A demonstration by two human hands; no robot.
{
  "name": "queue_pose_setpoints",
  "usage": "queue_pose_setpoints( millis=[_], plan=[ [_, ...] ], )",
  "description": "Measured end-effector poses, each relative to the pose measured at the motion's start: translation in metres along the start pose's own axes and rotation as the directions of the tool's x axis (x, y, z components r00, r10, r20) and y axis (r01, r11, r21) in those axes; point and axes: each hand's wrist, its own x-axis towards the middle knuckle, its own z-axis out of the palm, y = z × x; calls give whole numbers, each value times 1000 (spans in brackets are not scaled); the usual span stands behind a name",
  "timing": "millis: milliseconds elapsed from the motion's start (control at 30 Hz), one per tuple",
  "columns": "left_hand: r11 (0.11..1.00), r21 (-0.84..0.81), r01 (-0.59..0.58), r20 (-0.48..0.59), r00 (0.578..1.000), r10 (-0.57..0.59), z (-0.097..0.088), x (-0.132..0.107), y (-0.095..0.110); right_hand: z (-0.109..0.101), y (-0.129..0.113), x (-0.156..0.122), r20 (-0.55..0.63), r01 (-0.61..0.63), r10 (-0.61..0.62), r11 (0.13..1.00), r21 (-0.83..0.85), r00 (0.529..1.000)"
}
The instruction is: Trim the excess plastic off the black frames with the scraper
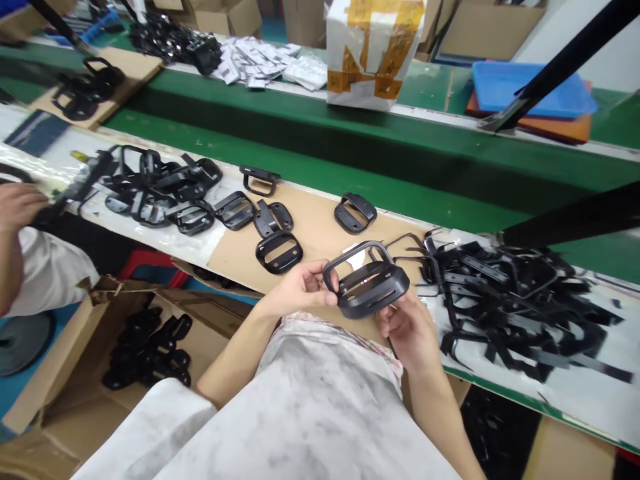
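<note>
Between my hands, just above the table's front edge, is a black plastic bracket [373, 287] with a slotted oval base and a raised loop. My left hand [309, 288] pinches it at the left end, near the foot of the loop. Fingers of my right hand [409, 327] are closed at its lower right end, partly hidden behind the base. Similar black slotted parts lie beyond on brown cardboard: one oval base [279, 253] near my left hand and another [355, 213] farther back. Thin black strips [407, 247] lie just past the held bracket.
Right of me is a heap of black strips and frames [520, 300]. More brackets [165, 187] are piled to the left. A cardboard box [65, 363] with black parts stands low left, near a co-worker's hand [20, 203]. A taped white box [375, 53] stands across the green channel.
</note>
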Motion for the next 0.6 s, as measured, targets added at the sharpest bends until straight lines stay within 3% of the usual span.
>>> queue_pose_setpoints(
  millis=[67,167,267,333,400,467,533,600],
  plan=[
    [1000,8,-18,-33,999,18,-3,-6,3,-9,7,0,-46,91,-100,981,-172,994],
    [996,44,-79,-125,989,84,-18,-20,6,-23,20,3,-97,180,-249,873,-454,964],
    [987,70,-144,-269,950,158,-47,-45,12,-36,36,10,-49,143,-216,784,-604,975],
    [975,120,-186,-427,877,219,-70,-67,21,-42,46,15,-43,96,-174,716,-691,984],
    [948,224,-226,-609,727,317,-93,-91,33,-45,51,20,-111,62,-197,708,-704,974],
    [903,355,-241,-740,517,429,-118,-113,44,-46,53,24,-169,39,-200,749,-661,965],
    [850,484,-208,-794,304,526,-144,-128,53,-47,51,27,-199,19,-177,790,-613,964],
    [800,584,-137,-788,141,599,-173,-135,61,-49,50,30,-207,-1,-142,820,-572,968]
  ],
)
